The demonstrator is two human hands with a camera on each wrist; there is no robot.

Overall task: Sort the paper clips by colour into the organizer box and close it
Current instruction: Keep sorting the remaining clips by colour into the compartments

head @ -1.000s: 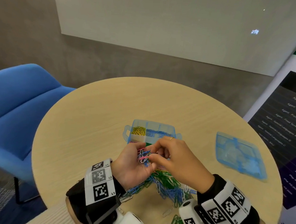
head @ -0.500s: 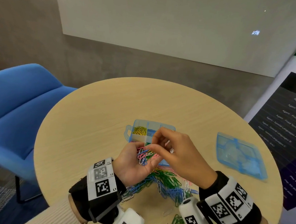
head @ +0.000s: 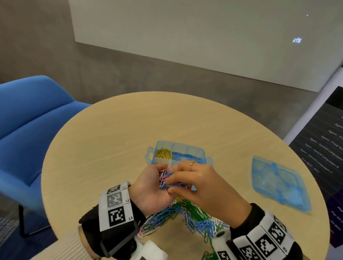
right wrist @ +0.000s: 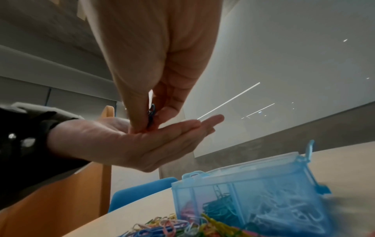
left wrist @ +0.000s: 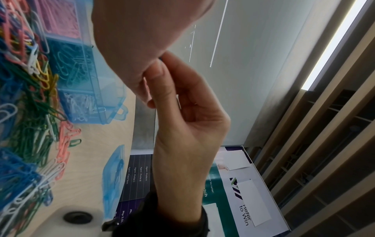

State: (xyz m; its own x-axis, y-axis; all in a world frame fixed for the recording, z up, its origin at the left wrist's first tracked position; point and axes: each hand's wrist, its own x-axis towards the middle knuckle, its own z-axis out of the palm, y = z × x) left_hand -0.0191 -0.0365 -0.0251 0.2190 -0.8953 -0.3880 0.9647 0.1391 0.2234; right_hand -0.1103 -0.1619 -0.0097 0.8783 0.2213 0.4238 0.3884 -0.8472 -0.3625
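the left hand point(head: 152, 191) is held palm up above the round table point(head: 108, 145), fingers nearly straight and lightly cupped, and a small bunch of mixed clips point(head: 164, 177), mostly pink and blue, lies in the palm. the right hand point(head: 199, 184) reaches over it from the right, thumb and forefinger closed on a blue clip point(right wrist: 151, 113) taken from that bunch; in the right wrist view the clip stands nearly upright between the fingertips, its long axis running down toward the left palm.

the organizer box point(head: 180, 153) stands open on the table just beyond the hands, its long axis running left to right across the head view, a latch tab at each short end. its far left compartment holds yellow clips point(head: 163, 153), the one beside it blue clips point(head: 185, 157); the left wrist view shows pink, teal and white clips in the near row. the loose pile of clips point(head: 189, 214), green, blue, white and pink, is spread on the table under and behind the hands, touching the near wall of the box. the lid point(head: 278, 186) lies flat, well apart to the right, near the table edge, its long axis angled toward the near right. a blue chair point(head: 25, 123) stands left of the table.
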